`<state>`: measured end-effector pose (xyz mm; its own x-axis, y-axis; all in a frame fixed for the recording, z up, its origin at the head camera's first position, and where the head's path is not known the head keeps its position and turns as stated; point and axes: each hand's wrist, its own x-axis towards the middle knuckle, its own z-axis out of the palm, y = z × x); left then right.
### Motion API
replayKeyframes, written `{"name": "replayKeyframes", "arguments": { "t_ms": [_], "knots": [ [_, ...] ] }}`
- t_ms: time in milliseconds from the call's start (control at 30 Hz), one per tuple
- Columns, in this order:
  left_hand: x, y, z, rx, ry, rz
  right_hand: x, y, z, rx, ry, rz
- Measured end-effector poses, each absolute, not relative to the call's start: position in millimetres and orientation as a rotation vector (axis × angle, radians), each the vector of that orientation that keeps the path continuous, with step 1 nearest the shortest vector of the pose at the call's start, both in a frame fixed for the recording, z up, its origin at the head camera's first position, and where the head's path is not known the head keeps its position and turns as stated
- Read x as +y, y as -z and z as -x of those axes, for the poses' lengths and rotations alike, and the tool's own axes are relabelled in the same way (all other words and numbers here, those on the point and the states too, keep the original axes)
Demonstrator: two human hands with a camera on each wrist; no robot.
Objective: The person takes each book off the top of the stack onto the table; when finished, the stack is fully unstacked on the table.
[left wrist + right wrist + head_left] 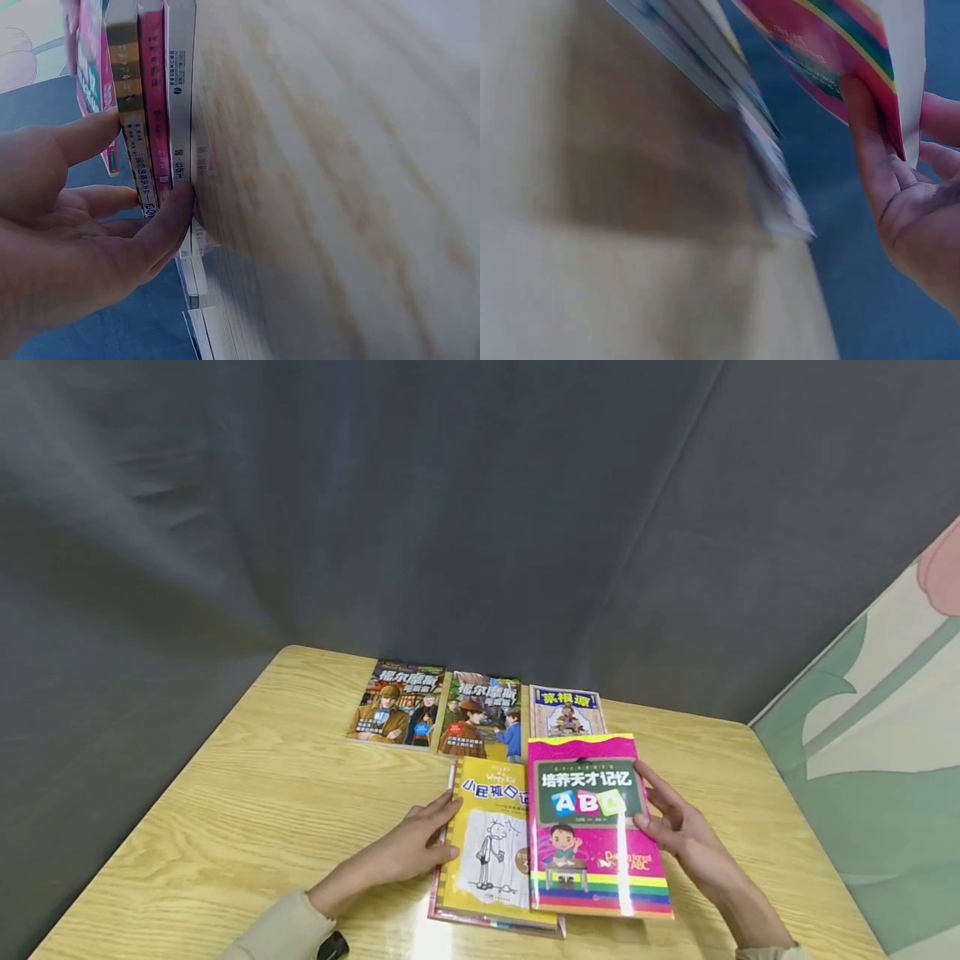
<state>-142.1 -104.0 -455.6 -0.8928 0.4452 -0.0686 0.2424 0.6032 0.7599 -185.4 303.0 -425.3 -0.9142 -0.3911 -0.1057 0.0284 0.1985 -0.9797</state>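
Note:
In the head view, a yellow comic-diary book (pixel 491 835) lies on a stack. My left hand (pixel 408 843) rests its thumb and fingertips against the stack's left side. The left wrist view shows the yellow spine (pixel 129 90) above a pink-spined book (pixel 154 90) and a white-spined book (pixel 180 82); a fingertip reaches the lowest one. My right hand (pixel 678 827) pinches a pink ABC book (pixel 585 885) at its right edge, thumb on the cover. In the right wrist view this book (pixel 817 37) is raised off the table, partly overlapping the yellow one in the head view.
Along the table's back lie two detective comic books (pixel 397 706) (pixel 480 718) and a blue-bordered book (pixel 566 706), its lower part hidden behind the pink book. A dark curtain (pixel 480 510) hangs behind the wooden table (pixel 300 785). Patterned fabric (pixel 885 735) is at the right.

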Motion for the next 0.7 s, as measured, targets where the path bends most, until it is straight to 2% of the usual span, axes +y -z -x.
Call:
{"name": "replayKeyframes", "arguments": {
  "t_ms": [167,400,700],
  "knots": [
    [-104.1,456.7,141.9,2.577,-1.169,-0.558,338.3,403.7,219.2,2.205,1.823,0.365],
    [-102.6,455.7,140.4,2.587,-1.171,-0.568,388.7,385.6,270.3,2.175,1.907,0.266],
    [-101.8,457.8,141.0,2.596,-1.155,-0.575,426.9,404.1,310.4,2.284,1.723,0.109]
  ]
}}
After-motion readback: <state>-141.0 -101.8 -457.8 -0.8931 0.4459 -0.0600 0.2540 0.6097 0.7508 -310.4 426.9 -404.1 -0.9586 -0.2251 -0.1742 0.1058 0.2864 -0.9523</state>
